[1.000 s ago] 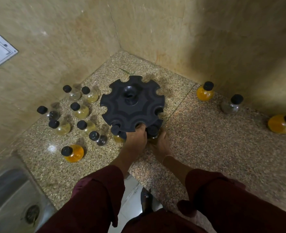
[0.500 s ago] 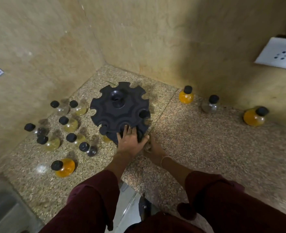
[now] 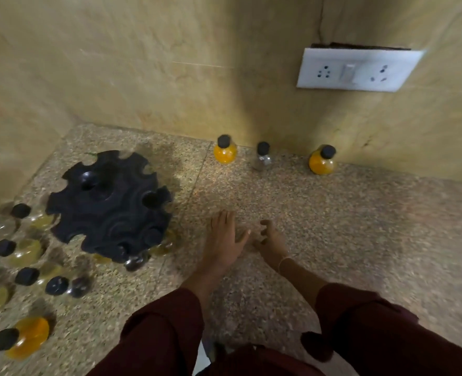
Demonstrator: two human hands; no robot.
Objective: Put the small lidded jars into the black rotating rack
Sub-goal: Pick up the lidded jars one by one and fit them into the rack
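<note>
Both hands are low over the speckled stone counter (image 3: pixel 346 226), just right of the black rotating rack (image 3: pixel 107 204), and both are empty. The left hand (image 3: pixel 224 240) has its fingers straight and close together, with the thumb splayed toward the right hand (image 3: pixel 272 244), whose fingers hang loosely curled around nothing. The rack sits near the corner, and a couple of jars (image 3: pixel 133 263) seem to be tucked under its near rim, though blur makes it hard to say how well they are seated. Most of the work remains. A cluster of black-lidded jars (image 3: pixel 26 251) crowds the counter left of the rack, and three more stand along the back wall: an orange-filled jar (image 3: pixel 225 153), a clear jar (image 3: pixel 262 158) and a second orange jar (image 3: pixel 321 162) (all upright, well apart from the hands). The likely next reach is forward to that row. The danger lies in the jars' round bellies and small caps, since one grabbed by the cap alone could swing or slip, and it would land on stone. Pushing a jar into a slot off-centre could spin the rack and shake the seated ones loose. A maroon sleeve (image 3: pixel 164 335) sweeping left could topple the crowded cluster.
</note>
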